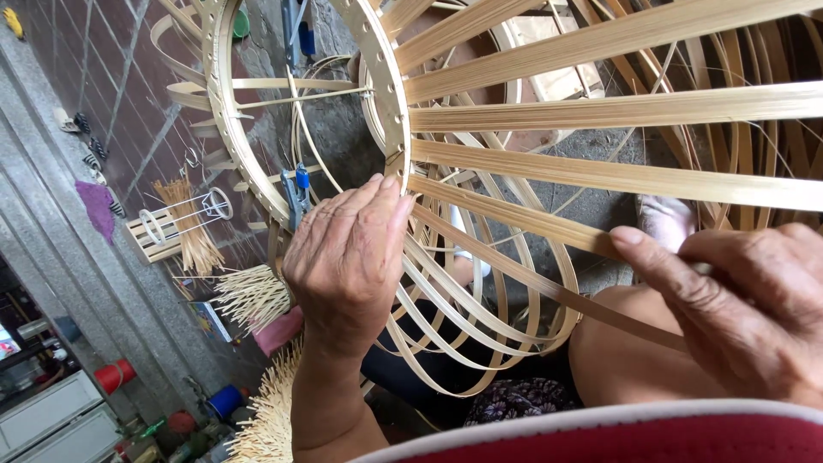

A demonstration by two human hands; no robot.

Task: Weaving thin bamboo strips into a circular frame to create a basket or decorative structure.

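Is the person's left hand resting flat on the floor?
No, the left hand is raised against the bamboo ring, fingers on a bamboo strip.

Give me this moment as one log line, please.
left hand: pressing bamboo strip end at perforated ring | right hand: pinching same strip | blue clamp: on outer ring

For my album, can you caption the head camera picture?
Left hand steadies a round holed bamboo ring while right hand pinches a flat bamboo strip.
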